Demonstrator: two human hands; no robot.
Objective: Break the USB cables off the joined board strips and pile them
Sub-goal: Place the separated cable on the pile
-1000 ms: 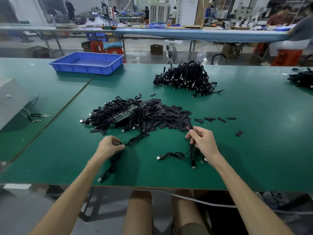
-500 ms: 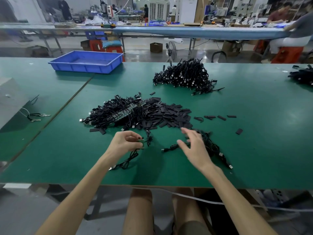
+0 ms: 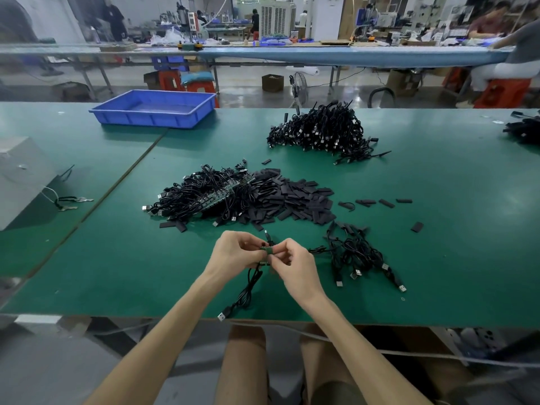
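Left grip (image 3: pixel 233 252) and right grip (image 3: pixel 292 263) both pinch a board strip (image 3: pixel 267 250), its cable (image 3: pixel 248 290) trailing nearward across the table (image 3: pixel 131 287).

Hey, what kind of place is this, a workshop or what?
Probably an electronics assembly factory floor: a long green workbench, a heap of black USB cables, a blue parts tray, and another person seated at a further bench line.

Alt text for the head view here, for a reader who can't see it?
The left hand and right hand pinch a small green board strip over a green table, its black cable trailing toward the near edge. A few loose cables lie to the right; bigger cable heaps and a blue tray sit beyond.
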